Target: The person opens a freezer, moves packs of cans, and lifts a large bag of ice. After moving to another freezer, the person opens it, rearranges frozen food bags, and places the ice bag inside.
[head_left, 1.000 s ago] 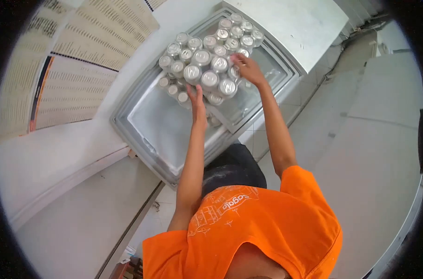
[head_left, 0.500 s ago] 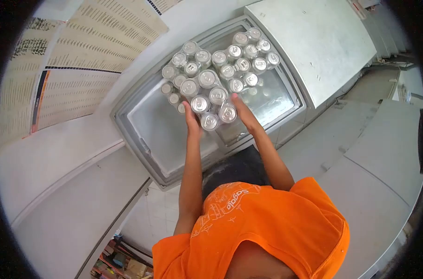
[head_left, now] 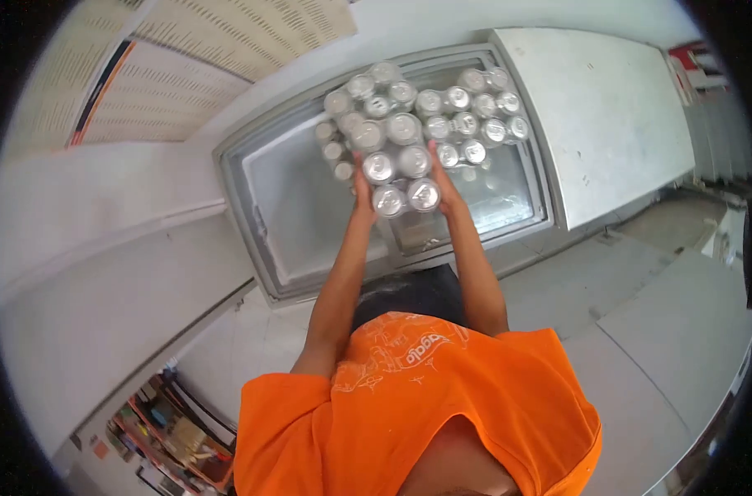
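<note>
A clear-wrapped pack of silver-topped drink cans (head_left: 414,161) sits between my two hands, over the glass top of a chest freezer (head_left: 268,285). My left hand (head_left: 364,190) presses flat along its left side, thumb up. On the opposite side, my right hand (head_left: 444,186) grips the pack in the same way. More can packs stand on the freezer just beyond, one group of cans (head_left: 377,106) directly behind and another group (head_left: 465,124) to the right. Whether the held pack rests on anything is hidden beneath it.
A white cabinet top (head_left: 595,124) adjoins the freezer on the right. Printed sheets (head_left: 243,37) hang on the wall at upper left. A pale counter or panel (head_left: 103,331) runs along the left, and shelves with assorted goods (head_left: 177,434) stand at lower left.
The camera view has turned, so the freezer and wall sheets appear rotated and shifted right. Both hands keep their hold on the can pack, which shows little movement relative to the freezer.
</note>
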A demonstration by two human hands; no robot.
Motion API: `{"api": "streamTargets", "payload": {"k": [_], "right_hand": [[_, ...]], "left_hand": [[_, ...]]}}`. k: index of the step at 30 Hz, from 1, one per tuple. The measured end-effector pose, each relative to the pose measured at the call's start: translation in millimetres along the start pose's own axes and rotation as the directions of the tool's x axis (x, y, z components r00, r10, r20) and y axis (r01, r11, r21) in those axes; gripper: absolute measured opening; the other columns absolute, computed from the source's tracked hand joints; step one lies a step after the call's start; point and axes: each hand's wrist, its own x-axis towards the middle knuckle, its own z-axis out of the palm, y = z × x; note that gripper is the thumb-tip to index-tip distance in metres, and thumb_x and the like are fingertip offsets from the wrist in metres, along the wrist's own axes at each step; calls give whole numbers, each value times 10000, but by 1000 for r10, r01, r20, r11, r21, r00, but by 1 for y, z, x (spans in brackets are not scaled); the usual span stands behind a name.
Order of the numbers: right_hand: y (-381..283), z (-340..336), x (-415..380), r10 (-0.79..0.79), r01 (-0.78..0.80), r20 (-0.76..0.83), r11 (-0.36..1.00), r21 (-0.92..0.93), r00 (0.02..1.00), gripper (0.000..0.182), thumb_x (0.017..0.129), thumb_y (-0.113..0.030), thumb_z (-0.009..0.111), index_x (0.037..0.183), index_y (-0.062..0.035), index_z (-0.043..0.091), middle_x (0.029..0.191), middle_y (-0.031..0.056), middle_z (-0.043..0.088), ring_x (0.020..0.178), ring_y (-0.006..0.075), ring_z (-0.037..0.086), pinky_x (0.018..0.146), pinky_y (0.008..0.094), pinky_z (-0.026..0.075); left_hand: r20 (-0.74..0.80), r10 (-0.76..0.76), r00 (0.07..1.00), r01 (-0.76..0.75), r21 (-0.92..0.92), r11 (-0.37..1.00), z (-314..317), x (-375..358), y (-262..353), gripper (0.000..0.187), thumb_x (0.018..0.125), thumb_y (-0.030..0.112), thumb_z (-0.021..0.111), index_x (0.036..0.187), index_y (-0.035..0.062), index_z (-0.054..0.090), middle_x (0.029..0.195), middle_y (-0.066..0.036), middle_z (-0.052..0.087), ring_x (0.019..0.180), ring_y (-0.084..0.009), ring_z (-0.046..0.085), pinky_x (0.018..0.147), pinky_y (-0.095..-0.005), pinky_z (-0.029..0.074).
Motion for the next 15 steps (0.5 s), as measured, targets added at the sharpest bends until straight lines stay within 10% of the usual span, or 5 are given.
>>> {"api": "streamTargets", "payload": {"k": [15], "right_hand": [[52,56,-63,-117,97,-298,992,-80,947,754,977,-661,368,1366,-27,494,1223,130,618,1090,219,625,932,377,535]], "left_hand": [[125,-143,982,156,-102,983,-1,-110,43,802,945,648,485,1464,45,389,1349,-98,547,1223,-209,542,1028,-345,460]]}}
